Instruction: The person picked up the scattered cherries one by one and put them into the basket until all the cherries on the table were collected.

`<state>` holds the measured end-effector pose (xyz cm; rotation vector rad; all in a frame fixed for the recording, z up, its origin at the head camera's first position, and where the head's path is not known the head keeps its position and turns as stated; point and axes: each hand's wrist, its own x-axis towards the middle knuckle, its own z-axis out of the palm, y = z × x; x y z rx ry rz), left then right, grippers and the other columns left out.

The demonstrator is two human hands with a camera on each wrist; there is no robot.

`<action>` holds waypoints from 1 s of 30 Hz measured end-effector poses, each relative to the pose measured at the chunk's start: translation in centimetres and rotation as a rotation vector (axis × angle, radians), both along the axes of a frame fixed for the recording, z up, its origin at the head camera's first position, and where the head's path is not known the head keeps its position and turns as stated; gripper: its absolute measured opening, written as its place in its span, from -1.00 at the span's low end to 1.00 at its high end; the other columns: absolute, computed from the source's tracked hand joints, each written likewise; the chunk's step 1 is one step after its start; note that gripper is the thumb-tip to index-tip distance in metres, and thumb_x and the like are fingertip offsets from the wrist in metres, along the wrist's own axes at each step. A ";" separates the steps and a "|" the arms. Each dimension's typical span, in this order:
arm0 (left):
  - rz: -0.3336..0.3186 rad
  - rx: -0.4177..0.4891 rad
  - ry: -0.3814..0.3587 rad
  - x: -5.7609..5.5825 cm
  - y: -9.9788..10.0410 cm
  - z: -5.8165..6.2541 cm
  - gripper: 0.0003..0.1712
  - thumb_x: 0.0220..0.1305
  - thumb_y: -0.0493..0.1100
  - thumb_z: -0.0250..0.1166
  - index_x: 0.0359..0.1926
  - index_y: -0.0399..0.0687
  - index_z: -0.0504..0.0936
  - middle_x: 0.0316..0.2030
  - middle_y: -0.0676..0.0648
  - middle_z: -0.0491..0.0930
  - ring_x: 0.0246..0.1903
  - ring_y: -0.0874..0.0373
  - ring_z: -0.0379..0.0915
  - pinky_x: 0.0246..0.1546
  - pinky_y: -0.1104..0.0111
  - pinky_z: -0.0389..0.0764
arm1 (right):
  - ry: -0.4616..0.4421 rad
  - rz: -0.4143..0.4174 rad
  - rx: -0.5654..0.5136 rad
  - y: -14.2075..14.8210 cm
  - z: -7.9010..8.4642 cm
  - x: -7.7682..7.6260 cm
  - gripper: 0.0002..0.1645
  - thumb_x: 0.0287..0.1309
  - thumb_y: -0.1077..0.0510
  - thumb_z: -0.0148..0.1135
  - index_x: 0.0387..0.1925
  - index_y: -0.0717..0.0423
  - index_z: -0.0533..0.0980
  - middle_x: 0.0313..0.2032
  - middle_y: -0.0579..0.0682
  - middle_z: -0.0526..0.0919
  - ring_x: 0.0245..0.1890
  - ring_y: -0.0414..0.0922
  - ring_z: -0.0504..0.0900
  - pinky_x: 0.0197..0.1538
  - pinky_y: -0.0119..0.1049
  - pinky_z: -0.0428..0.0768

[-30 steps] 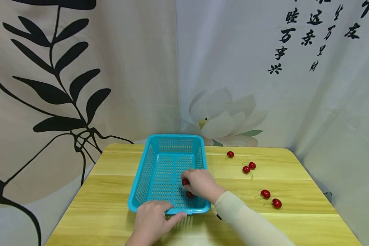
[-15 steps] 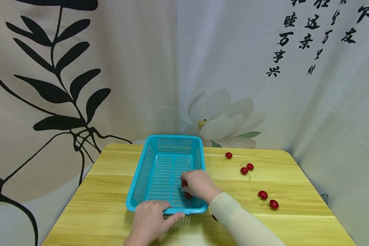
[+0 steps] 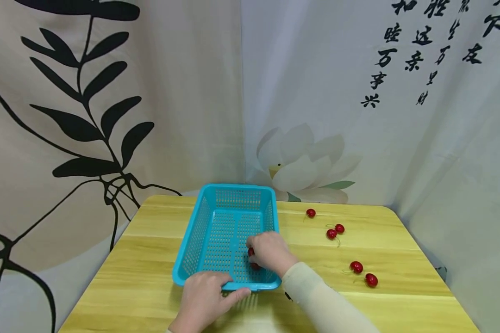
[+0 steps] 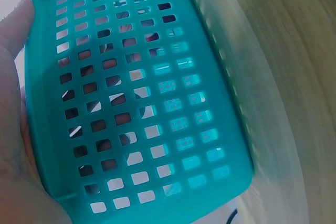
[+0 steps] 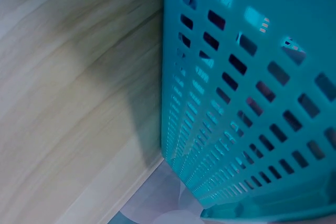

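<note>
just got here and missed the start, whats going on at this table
A person is working with a rectangular blue perforated plastic basket on a yellowish wood-grain table. The left hand grips its near rim, while the right hand reaches inside and appears to pinch a small round glossy red cherry; another cherry shows just below it. Five more cherries lie on the table, right of the basket.

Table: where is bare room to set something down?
Bare: the table between its left edge and the basket, and right of the loose cherries. Crowded: among those cherries, and at the basket's near side, with the left hand and right sleeve.
</note>
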<state>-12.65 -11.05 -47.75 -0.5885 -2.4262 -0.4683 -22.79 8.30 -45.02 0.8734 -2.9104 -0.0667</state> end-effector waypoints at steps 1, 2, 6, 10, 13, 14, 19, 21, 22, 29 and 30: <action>-0.001 0.001 0.005 0.0 0.0 0.0 -0.41 -0.05 0.61 0.24 -0.77 0.38 0.33 -0.78 0.35 0.26 -0.75 0.37 0.27 -0.79 0.44 0.23 | 0.004 0.000 0.000 0.0 -0.1 0.0 -0.65 -0.02 -0.14 0.51 -0.20 -0.14 0.67 -0.47 -0.17 0.68 -0.53 -0.24 0.50 -0.39 -0.23 0.59; -0.001 0.001 0.011 -0.1 0.0 0.0 -0.42 -0.05 0.61 0.24 -0.76 0.38 0.37 -0.77 0.35 0.29 -0.74 0.37 0.28 -0.79 0.44 0.23 | 0.007 -0.002 0.000 0.0 -0.2 -0.1 -0.64 -0.03 -0.15 0.52 -0.20 -0.14 0.67 -0.46 -0.17 0.68 -0.52 -0.24 0.51 -0.39 -0.23 0.59; 0.010 -0.009 0.016 -0.2 -0.1 -0.1 -0.44 -0.04 0.62 0.23 -0.71 0.37 0.48 -0.75 0.33 0.38 -0.72 0.34 0.35 -0.78 0.42 0.27 | 0.017 -0.011 0.009 -0.1 -0.2 -0.4 -0.63 -0.04 -0.17 0.52 -0.20 -0.15 0.67 -0.48 -0.18 0.67 -0.54 -0.23 0.50 -0.40 -0.23 0.58; 0.018 -0.020 -0.016 -0.2 -0.1 -0.2 -0.45 -0.04 0.63 0.21 -0.70 0.39 0.50 -0.73 0.35 0.40 -0.69 0.34 0.37 -0.76 0.40 0.29 | -0.012 -0.024 0.032 -0.2 -0.2 -0.4 -0.63 -0.02 -0.19 0.50 -0.19 -0.16 0.66 -0.49 -0.18 0.66 -0.56 -0.23 0.46 -0.43 -0.24 0.57; 0.023 -0.027 -0.035 -0.1 0.0 -0.3 -0.46 -0.04 0.63 0.20 -0.70 0.40 0.49 -0.72 0.36 0.40 -0.69 0.35 0.37 -0.76 0.40 0.30 | -0.027 -0.032 0.043 -0.2 -0.4 -0.4 -0.61 -0.02 -0.20 0.50 -0.17 -0.17 0.66 -0.49 -0.18 0.66 -0.57 -0.24 0.46 -0.44 -0.25 0.56; 0.024 -0.028 -0.037 -0.1 0.0 -0.3 -0.45 -0.04 0.63 0.20 -0.70 0.40 0.48 -0.72 0.36 0.39 -0.69 0.35 0.36 -0.76 0.41 0.29 | -0.029 -0.034 0.044 -0.2 -0.4 -0.4 -0.61 -0.02 -0.20 0.49 -0.17 -0.17 0.66 -0.49 -0.18 0.66 -0.57 -0.24 0.46 -0.44 -0.25 0.56; 0.028 -0.023 -0.026 0.0 0.0 -0.4 -0.44 -0.04 0.63 0.20 -0.72 0.41 0.41 -0.75 0.36 0.32 -0.71 0.34 0.35 -0.78 0.40 0.26 | -0.040 -0.041 0.038 -0.1 -0.6 -0.5 -0.63 -0.02 -0.19 0.50 -0.20 -0.16 0.65 -0.51 -0.18 0.64 -0.58 -0.23 0.44 -0.43 -0.24 0.55; 0.025 -0.021 -0.024 -0.1 0.1 -0.3 -0.44 -0.04 0.63 0.21 -0.73 0.41 0.37 -0.76 0.35 0.29 -0.71 0.33 0.33 -0.78 0.40 0.25 | -0.043 -0.045 0.033 -0.1 -0.5 -0.5 -0.64 -0.02 -0.18 0.50 -0.22 -0.15 0.65 -0.53 -0.18 0.62 -0.58 -0.23 0.43 -0.43 -0.25 0.54; 0.024 -0.020 -0.025 -0.1 0.1 -0.3 -0.43 -0.04 0.63 0.21 -0.74 0.41 0.36 -0.76 0.35 0.28 -0.72 0.33 0.33 -0.78 0.40 0.25 | -0.045 -0.048 0.034 -0.1 -0.4 -0.5 -0.65 -0.02 -0.18 0.50 -0.22 -0.15 0.65 -0.53 -0.18 0.62 -0.58 -0.23 0.42 -0.43 -0.24 0.54; 0.016 -0.023 -0.015 -0.2 0.0 -0.2 -0.43 -0.04 0.63 0.20 -0.72 0.38 0.42 -0.75 0.35 0.34 -0.71 0.32 0.36 -0.77 0.40 0.27 | -0.060 -0.052 0.044 -0.2 -0.2 -0.4 -0.64 0.01 -0.18 0.48 -0.17 -0.16 0.66 -0.49 -0.17 0.65 -0.55 -0.22 0.47 -0.40 -0.23 0.57; 0.015 -0.022 -0.008 -0.2 0.0 -0.2 -0.43 -0.04 0.63 0.21 -0.72 0.37 0.43 -0.75 0.34 0.34 -0.71 0.32 0.36 -0.78 0.40 0.26 | -0.059 -0.049 0.045 -0.2 -0.1 -0.4 -0.62 0.02 -0.19 0.47 -0.15 -0.17 0.67 -0.46 -0.17 0.68 -0.53 -0.22 0.50 -0.38 -0.22 0.59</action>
